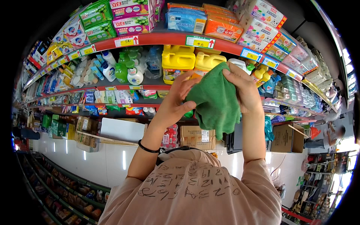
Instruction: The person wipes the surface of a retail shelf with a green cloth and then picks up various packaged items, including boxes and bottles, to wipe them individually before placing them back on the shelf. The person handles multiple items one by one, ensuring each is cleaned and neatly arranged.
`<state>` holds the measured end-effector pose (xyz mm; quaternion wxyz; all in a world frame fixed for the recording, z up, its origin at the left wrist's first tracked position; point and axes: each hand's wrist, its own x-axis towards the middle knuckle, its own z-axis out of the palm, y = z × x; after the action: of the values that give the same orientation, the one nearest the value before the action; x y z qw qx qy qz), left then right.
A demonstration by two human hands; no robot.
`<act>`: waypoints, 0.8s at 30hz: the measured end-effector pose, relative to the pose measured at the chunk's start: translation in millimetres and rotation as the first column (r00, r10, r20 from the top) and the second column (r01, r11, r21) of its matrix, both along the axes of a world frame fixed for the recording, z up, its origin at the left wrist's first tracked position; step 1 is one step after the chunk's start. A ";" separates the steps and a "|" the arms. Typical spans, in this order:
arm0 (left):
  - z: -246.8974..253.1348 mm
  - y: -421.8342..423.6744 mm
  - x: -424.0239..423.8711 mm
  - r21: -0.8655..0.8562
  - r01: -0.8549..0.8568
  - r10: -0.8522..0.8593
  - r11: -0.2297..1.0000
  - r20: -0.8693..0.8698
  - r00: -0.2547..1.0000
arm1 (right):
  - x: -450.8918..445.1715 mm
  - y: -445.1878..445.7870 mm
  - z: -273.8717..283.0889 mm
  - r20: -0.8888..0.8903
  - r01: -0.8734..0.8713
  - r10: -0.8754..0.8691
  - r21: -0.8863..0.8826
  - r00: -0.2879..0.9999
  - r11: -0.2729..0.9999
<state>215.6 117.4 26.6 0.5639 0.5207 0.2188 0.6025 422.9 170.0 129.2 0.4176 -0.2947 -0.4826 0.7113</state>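
A green cloth (218, 98) hangs in loose folds in front of the shelves, at chest height. My right hand (247, 88) pinches its upper edge between thumb and fingers; part of those fingers is hidden behind the fabric. On the other side, my left hand (177, 98) has its fingers spread and curved around the cloth's left edge. The thumb and fingertips are close to the fabric, with no firm grip visible. Just behind the cloth stand yellow plastic jugs (178, 62) with handles on the middle shelf.
Wrapped soap packs (130, 26) and tissue packs (185, 21) fill the top shelf above a red price rail (166, 38). Green and white pump bottles (121, 71) stand at left. Cardboard boxes (197, 137) sit on the floor below. Another person (323, 137) is far right.
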 end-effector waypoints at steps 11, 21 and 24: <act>20.0 -29.1 7.9 -0.551 0.190 0.030 0.813 0.364 0.931 | -13.7 17.0 -82.4 -0.146 0.163 -0.265 -0.489 0.953 0.857; 21.7 -15.6 -16.0 -0.487 0.060 0.037 0.871 0.186 0.982 | -11.0 -16.9 -96.8 -0.282 -0.080 0.008 -0.243 0.959 0.967; 32.9 -6.4 -28.0 -0.316 -0.127 0.073 0.940 -0.178 0.981 | 4.0 -4.2 -91.8 -0.298 -0.029 -0.031 -0.193 0.954 0.981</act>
<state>187.6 111.0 59.5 0.5909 0.4562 0.3872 0.5412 426.9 165.7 37.4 0.4553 -0.2232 -0.3417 0.7913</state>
